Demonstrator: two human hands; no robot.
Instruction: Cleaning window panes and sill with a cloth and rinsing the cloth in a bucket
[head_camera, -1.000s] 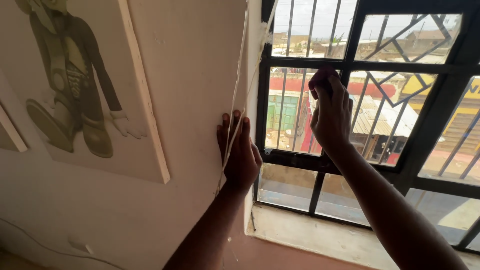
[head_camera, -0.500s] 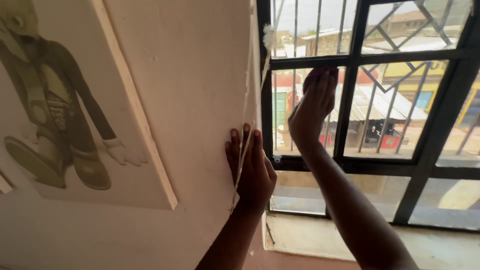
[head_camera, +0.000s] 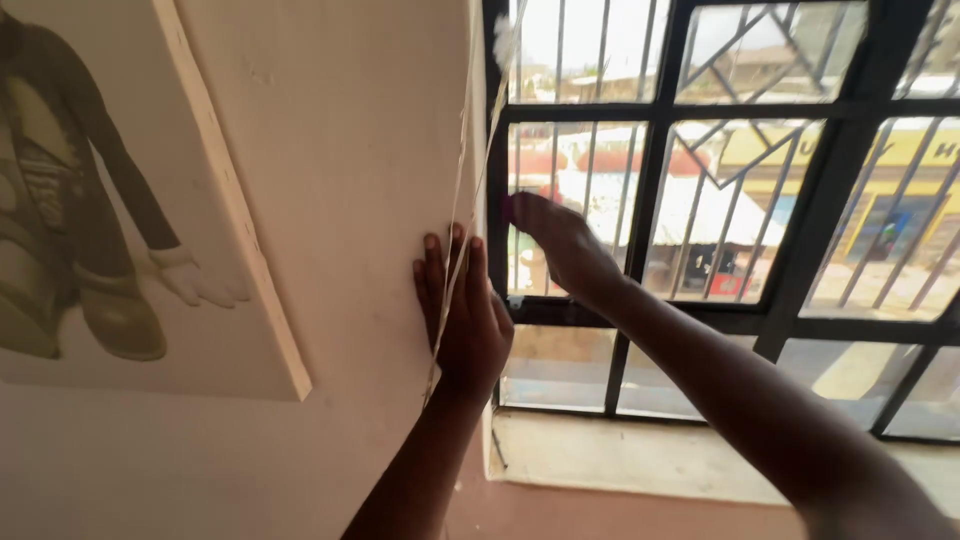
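A: Biggest first?
B: Wall (head_camera: 340, 150), canvas picture (head_camera: 120, 200) on it, barred window (head_camera: 740, 200).
A: Hands?
B: Left hand (head_camera: 462, 315) flat on wall, fingers together, thin cords (head_camera: 462, 200) crossing it. Right hand (head_camera: 560, 245) at window glass, closed over small purple thing (head_camera: 507, 210).

Left hand (head_camera: 462, 320) at frame centre, palm flat, fingers extended upward, forearm rising from bottom edge. Right hand (head_camera: 560, 245) just right, fingers curled, arm extended from lower right.
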